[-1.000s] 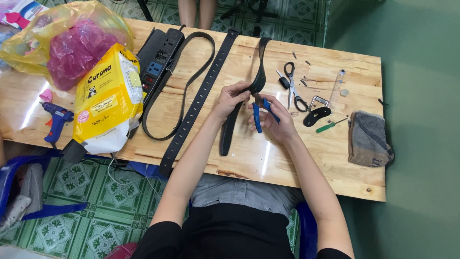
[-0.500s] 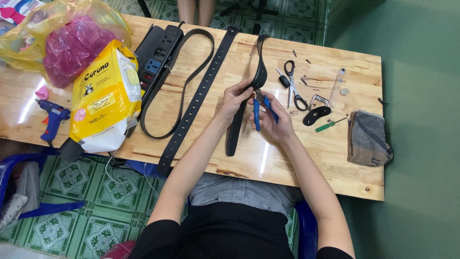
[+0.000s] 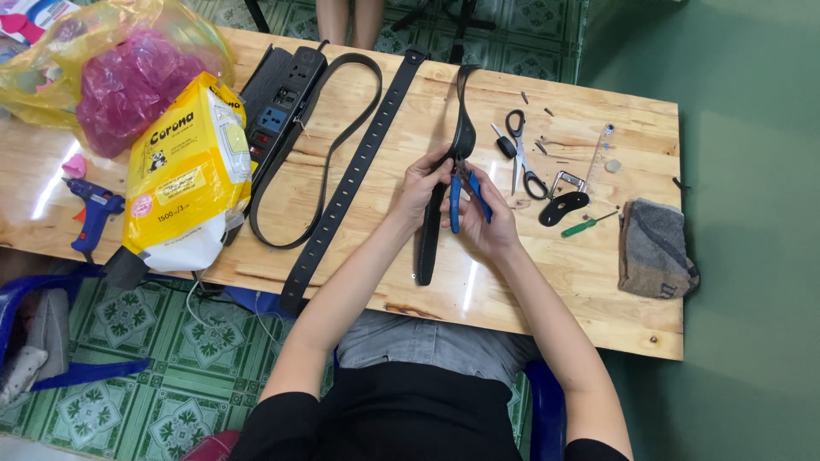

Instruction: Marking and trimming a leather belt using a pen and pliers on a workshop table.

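A narrow black leather strap (image 3: 430,230) lies lengthwise on the wooden table (image 3: 598,282), running from the far edge to near me. My left hand (image 3: 424,179) pinches the strap at its middle. My right hand (image 3: 485,224) grips blue-handled pliers (image 3: 461,192), whose jaws meet the strap beside my left fingers. A wider black belt with a row of holes (image 3: 350,183) lies to the left, and a thin black strap (image 3: 318,154) loops beside it.
Scissors (image 3: 523,158), a green screwdriver (image 3: 588,225), a metal buckle (image 3: 567,182) and a black leather piece (image 3: 564,207) lie right of my hands. A grey pouch (image 3: 656,249) sits far right. A power strip (image 3: 275,107), yellow bag (image 3: 184,175), plastic bags (image 3: 120,72) and blue glue gun (image 3: 92,212) fill the left.
Both hands stay on the strap and pliers with only slight shifts. The camera view has drifted a little.
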